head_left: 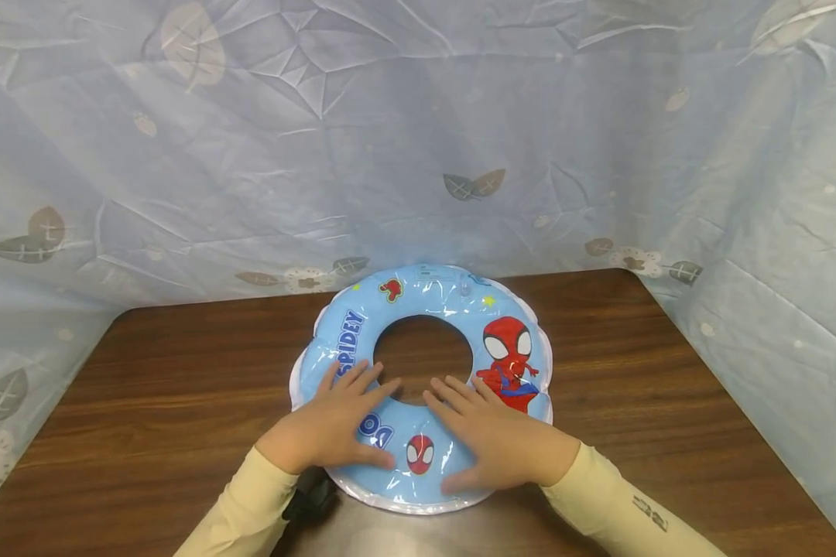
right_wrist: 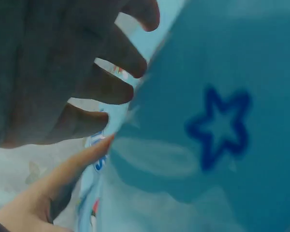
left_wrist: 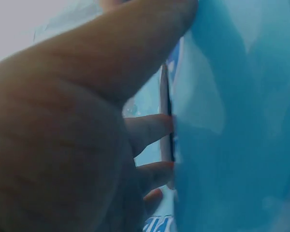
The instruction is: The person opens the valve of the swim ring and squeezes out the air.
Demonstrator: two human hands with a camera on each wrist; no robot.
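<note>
Our left hand (head_left: 341, 424) and right hand (head_left: 501, 437) rest, fingers spread and gripping nothing, on the near half of a light-blue inflatable ring (head_left: 411, 425). The ring (printed with a red cartoon figure (head_left: 508, 363)) lies on a brown wood-grain table (head_left: 181, 394).

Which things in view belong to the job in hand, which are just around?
In the job:
- blue inflatable ring, flat on the table
- left hand, fingers spread over the ring
- right hand, likewise

Just around:
- wooden table, the work surface
- leaf-print sheet behind
- dark object by the left wrist, unclear what
</note>
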